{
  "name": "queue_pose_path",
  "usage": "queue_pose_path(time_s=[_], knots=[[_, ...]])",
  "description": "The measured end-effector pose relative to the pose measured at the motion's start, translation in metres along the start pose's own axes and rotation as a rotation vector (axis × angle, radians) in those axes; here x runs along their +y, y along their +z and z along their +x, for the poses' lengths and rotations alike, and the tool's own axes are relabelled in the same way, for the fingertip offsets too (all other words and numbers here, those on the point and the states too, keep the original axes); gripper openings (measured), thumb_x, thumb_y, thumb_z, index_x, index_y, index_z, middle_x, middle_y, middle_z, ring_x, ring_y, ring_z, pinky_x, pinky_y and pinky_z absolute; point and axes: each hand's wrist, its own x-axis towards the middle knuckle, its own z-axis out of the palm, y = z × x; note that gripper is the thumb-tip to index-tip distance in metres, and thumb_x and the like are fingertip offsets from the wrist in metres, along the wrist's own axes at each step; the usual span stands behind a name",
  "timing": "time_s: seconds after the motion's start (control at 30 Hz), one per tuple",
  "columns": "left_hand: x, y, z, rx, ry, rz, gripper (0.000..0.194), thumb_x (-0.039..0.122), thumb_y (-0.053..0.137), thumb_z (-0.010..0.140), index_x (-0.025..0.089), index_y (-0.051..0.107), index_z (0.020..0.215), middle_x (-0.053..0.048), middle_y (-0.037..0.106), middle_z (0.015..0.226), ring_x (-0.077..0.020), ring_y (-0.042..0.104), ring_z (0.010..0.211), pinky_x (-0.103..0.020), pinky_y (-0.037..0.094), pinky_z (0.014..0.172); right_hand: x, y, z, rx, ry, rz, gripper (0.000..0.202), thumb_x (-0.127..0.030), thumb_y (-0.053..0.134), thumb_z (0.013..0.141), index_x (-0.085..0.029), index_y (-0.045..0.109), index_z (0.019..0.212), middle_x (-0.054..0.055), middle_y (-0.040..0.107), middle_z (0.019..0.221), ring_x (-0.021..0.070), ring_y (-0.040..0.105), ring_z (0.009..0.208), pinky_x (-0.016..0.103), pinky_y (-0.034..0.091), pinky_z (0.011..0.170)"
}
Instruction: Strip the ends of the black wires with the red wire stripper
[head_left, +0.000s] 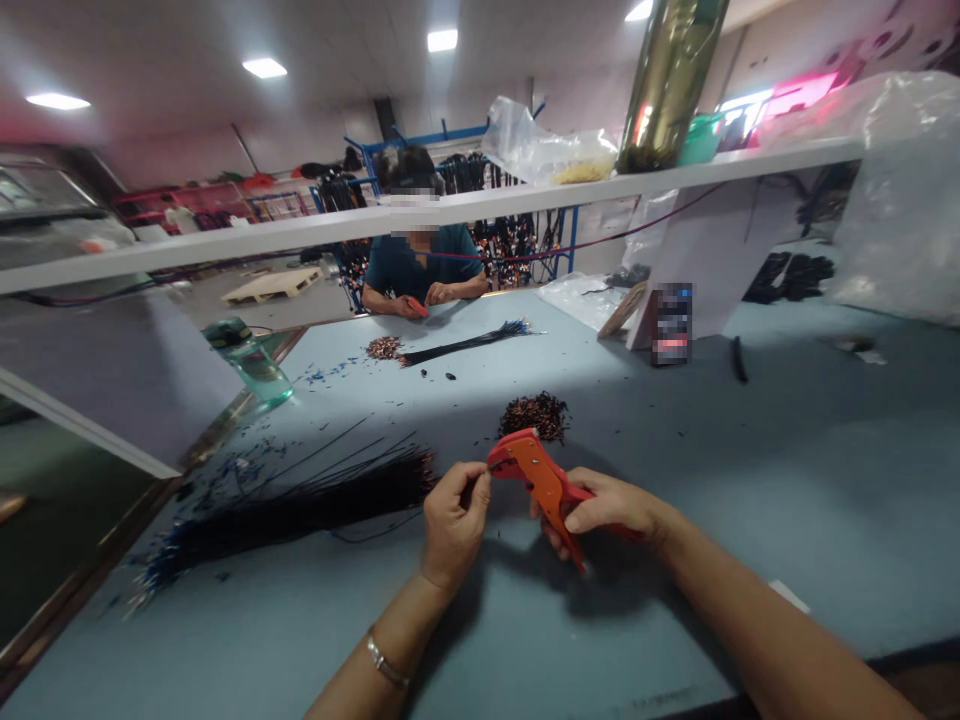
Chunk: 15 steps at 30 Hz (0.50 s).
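My right hand is wrapped round the handles of a red and orange wire stripper, its head pointing up and left. Just left of the tool's jaws, my left hand is closed in a pinch; a thin black wire appears to be between its fingertips, though most of it is hidden. A long bundle of black wires with blue ends lies to the left on the table. Beyond the tool head sits a pile of small black and copper-coloured bits.
Across the blue table, a person holds a red tool near a second wire bundle and copper-coloured pile. A white shelf crosses above. A green bottle stands left; a dark pixelated object leans at right.
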Motion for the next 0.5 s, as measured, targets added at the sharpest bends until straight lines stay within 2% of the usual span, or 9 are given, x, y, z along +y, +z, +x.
queue_pose_path(time_s=[0.23, 0.5], knots=[[0.0024, -0.0016, -0.0002, 0.023, 0.009, -0.005, 0.018, 0.027, 0.056, 0.085, 0.017, 0.069, 0.079, 0.001, 0.060, 0.065, -0.0115, 0.052, 0.058, -0.020, 0.041, 0.057, -0.0023, 0.0054, 0.0017, -0.012, -0.055, -0.030, 0.034, -0.029, 0.071, 0.065, -0.011, 0.065, 0.094, 0.004, 0.067, 0.070, 0.0171, 0.064, 0.060, 0.027, 0.052, 0.051], [0.0042, -0.0016, -0.0005, 0.049, 0.001, -0.023, 0.018, 0.028, 0.055, 0.087, 0.016, 0.068, 0.081, 0.001, 0.062, 0.067, -0.0116, 0.053, 0.059, -0.020, 0.042, 0.058, 0.0014, 0.0102, 0.0047, 0.015, -0.096, -0.022, 0.029, -0.027, 0.070, 0.065, -0.012, 0.063, 0.089, 0.002, 0.064, 0.066, 0.0148, 0.061, 0.055, 0.024, 0.051, 0.047]])
